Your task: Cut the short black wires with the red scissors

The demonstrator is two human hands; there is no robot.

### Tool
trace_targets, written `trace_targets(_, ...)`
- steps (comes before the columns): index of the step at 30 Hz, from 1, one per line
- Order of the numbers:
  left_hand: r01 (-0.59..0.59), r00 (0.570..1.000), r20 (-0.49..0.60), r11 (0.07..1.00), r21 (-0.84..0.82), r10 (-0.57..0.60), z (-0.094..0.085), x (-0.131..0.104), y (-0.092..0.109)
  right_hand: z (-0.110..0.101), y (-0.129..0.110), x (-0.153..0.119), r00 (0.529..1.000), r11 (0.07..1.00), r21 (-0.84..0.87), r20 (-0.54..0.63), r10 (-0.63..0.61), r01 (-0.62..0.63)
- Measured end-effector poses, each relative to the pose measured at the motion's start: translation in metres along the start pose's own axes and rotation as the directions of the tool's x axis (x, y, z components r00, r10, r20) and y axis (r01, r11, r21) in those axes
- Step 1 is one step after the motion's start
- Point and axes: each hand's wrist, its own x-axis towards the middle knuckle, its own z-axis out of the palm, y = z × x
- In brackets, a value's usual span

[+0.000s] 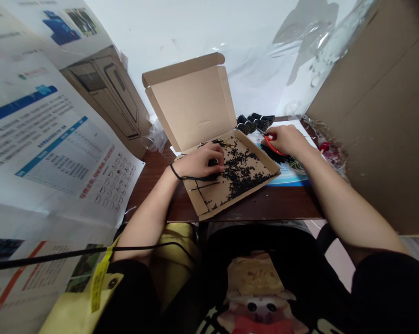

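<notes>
An open cardboard box (pixel 192 204) with its lid raised lies on the dark table. Many small black bits (pixel 242 171) are scattered over its bottom, and thin black sticks lie at its left side. My left hand (pixel 204 162) is over the left part of the box, its fingers curled round something dark that I cannot make out clearly. To the right of the box, my right hand (pixel 288 139) grips red-handled scissors (pixel 272 145), their tips pointing toward bundles of black strands (pixel 254 122) behind the box.
Printed sheets (pixel 56 139) and a cardboard carton (pixel 108 93) stand at the left. A tall cardboard panel (pixel 372 116) rises at the right. Clear plastic (pixel 157 137) sits behind the box; a blue-white sheet (pixel 289 178) lies under the right hand. The table's front edge (pixel 265 213) is near my body.
</notes>
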Motion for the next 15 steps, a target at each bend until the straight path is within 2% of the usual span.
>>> trace_targets(3, 0.085, 0.985, -0.133, 0.984, -0.156, -0.107, 0.0, 0.002, 0.0, -0.002, -0.009, -0.002, 0.997, 0.995, 0.085, -0.05, -0.055, 0.059)
trace_targets(5, 0.152, 0.953, -0.216, 0.953, -0.261, -0.211, 0.004, 0.005, -0.002, -0.004, -0.024, -0.007, 0.982, 0.964, 0.22, -0.152, -0.115, 0.147)
trace_targets(7, 0.171, 0.921, -0.283, 0.93, -0.326, -0.268, 0.01, 0.008, -0.004, -0.005, -0.044, -0.014, 0.957, 0.905, 0.36, -0.253, -0.141, 0.228)
trace_targets(11, 0.165, 0.898, -0.343, 0.933, -0.319, -0.276, 0.014, 0.011, -0.004, 0.0, -0.079, -0.027, 0.943, 0.822, 0.488, -0.287, -0.167, 0.294)
trace_targets(15, 0.167, 0.888, -0.368, 0.94, -0.299, -0.275, 0.013, 0.011, -0.001, 0.01, -0.089, -0.032, 0.952, 0.786, 0.553, -0.269, -0.145, 0.276)
